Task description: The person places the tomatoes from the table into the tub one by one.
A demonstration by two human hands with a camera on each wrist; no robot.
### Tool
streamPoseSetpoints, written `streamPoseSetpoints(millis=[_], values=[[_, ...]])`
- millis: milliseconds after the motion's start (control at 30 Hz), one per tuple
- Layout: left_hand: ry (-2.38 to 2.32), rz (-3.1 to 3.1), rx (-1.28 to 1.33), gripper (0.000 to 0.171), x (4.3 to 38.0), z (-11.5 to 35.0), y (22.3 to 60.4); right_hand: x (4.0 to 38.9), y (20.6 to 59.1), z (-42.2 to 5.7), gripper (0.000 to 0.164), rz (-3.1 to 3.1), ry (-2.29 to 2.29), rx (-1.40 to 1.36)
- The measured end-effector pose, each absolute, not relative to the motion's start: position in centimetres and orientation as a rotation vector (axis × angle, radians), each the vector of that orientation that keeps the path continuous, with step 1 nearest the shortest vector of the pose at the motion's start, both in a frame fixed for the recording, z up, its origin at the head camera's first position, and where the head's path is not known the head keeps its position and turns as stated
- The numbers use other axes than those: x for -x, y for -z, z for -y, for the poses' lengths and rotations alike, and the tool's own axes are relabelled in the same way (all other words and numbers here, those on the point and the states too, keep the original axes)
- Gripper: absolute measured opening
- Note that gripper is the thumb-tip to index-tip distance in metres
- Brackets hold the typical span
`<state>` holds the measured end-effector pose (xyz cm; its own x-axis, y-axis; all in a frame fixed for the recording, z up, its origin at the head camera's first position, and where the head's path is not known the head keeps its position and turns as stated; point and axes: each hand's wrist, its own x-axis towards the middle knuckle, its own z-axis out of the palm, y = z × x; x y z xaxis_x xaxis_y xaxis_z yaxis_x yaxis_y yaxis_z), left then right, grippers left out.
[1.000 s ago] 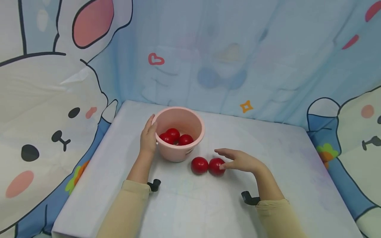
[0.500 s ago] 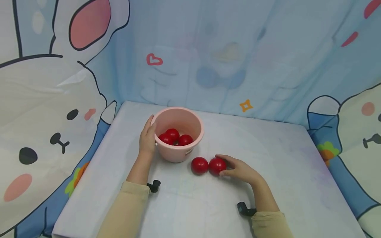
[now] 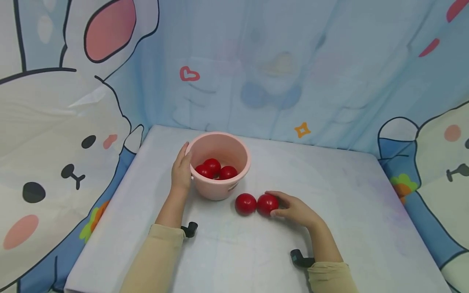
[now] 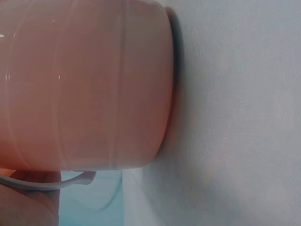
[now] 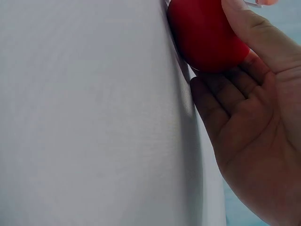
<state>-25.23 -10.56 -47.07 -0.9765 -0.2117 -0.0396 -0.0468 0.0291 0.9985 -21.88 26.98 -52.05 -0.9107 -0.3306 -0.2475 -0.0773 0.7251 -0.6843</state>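
A pink bucket [image 3: 216,189] stands upright on the white table, with several red tomatoes [image 3: 228,172] inside. My left hand [image 3: 181,173] holds the bucket's left side near the rim. In the left wrist view, the bucket's handle [image 4: 47,183] crosses in front of the fingers. Two more tomatoes sit side by side in front of the bucket. My right hand [image 3: 294,208] grips the right-hand tomato [image 3: 266,204] between thumb and fingers, and that tomato still rests on the table. The left-hand tomato [image 3: 245,204] lies right beside it, untouched by the hand.
The white-covered table [image 3: 227,252] has its back edge against a blue cartoon curtain [image 3: 329,61]. A printed rabbit [image 3: 55,122] fills the curtain at the left. Black wrist mounts [image 3: 302,259] stick out from the forearms.
My right hand has come down and closed its thumb and fingers around the right-hand tomato. The left hand, the bucket and the other tomatoes have stayed put.
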Motion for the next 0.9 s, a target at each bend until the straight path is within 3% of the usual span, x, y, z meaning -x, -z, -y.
streamPoseSetpoints(millis=[467, 900], values=[[2.093, 2.173, -0.284, 0.045, 25.3, 10.6, 46.9, 22.5, 51.9, -27.4, 0.073, -2.598, 1.011, 0.330], [2.075, 2.167, -0.265, 0.046, 25.2, 10.6, 46.9, 24.3, 47.0, -27.4, 0.073, -2.561, 1.083, 0.382]])
